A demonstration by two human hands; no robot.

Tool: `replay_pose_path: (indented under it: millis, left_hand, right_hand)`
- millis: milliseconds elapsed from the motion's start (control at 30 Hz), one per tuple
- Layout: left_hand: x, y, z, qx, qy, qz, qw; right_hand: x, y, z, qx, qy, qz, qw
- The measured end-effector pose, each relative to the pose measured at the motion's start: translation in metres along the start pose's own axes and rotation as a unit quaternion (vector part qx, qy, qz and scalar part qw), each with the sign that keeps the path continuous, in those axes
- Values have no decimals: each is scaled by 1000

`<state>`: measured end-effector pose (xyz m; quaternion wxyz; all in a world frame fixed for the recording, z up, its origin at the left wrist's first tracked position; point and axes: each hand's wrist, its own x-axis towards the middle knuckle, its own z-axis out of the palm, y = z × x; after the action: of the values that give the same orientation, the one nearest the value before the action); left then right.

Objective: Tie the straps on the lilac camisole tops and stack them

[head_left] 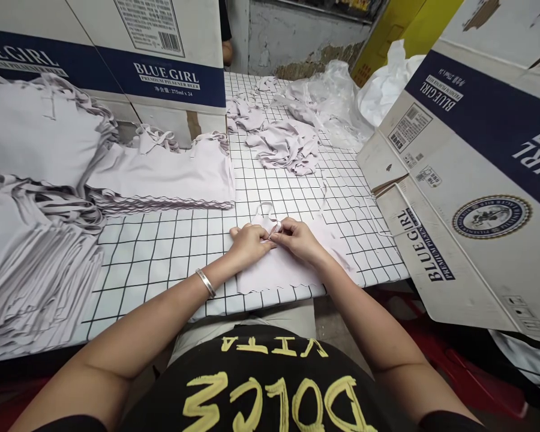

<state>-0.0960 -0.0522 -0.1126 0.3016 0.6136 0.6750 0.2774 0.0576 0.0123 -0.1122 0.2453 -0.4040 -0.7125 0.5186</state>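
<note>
A pale pink camisole (276,277) lies flat at the table's near edge, its wavy hem towards me. My left hand (251,245) rests over its upper left part, thumb and fingers pinched at the neckline. Close against it, my right hand (300,241) pinches the same spot from the right side. Between the fingertips is a thin pale strap (264,207), which loops up beyond the hands. The fingers partly cover the exact place where it is held.
Stacks of folded camisoles (162,177) fill the left side, before a Blue Girl beer carton (175,114). Loose crumpled garments (290,147) and clear plastic bags (337,102) lie at the back. Another open carton (468,180) leans at the right edge. Behind the left carton, a person's arm (227,53) shows.
</note>
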Motion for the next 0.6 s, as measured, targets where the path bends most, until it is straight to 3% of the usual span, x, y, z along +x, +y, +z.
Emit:
replay_pose_path:
  millis: [467,600]
  left_hand:
    - [-1,0,-2,-4,-1,-14,1000]
    - [-1,1,0,-14,6,-18,1000]
  right_hand:
    - [-2,7,2,-12,3,-21,1000]
    - [-4,6,-2,-59,8,-27,998]
